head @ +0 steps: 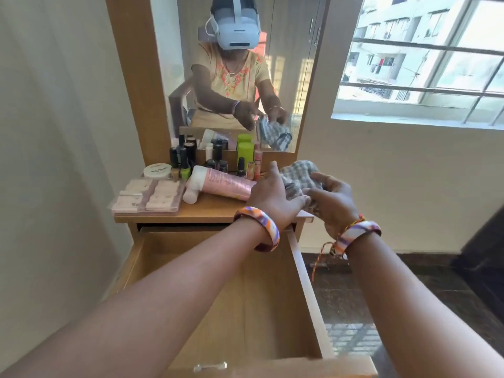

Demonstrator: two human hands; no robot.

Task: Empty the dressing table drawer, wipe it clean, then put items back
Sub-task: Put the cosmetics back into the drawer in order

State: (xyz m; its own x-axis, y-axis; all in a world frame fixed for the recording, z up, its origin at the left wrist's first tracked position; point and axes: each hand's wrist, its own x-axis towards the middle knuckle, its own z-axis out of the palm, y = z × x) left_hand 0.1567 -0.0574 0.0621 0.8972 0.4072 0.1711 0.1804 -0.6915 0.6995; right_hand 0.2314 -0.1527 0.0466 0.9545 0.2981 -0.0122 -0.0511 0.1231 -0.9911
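Drawer (218,296) emptied, lower centre. Left hand (272,195) and right hand (331,199) both gripping checked cloth (298,174), mid-frame. Probably bunching; next, wiping inside.

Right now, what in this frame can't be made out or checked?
- Head view: much of the drawer floor is hidden by both forearms.
- Labels on the pink tube and small bottles are too small to read.
- The checked cloth is partly covered by the left hand and right hand.
- The drawer front is cut off by the bottom edge.
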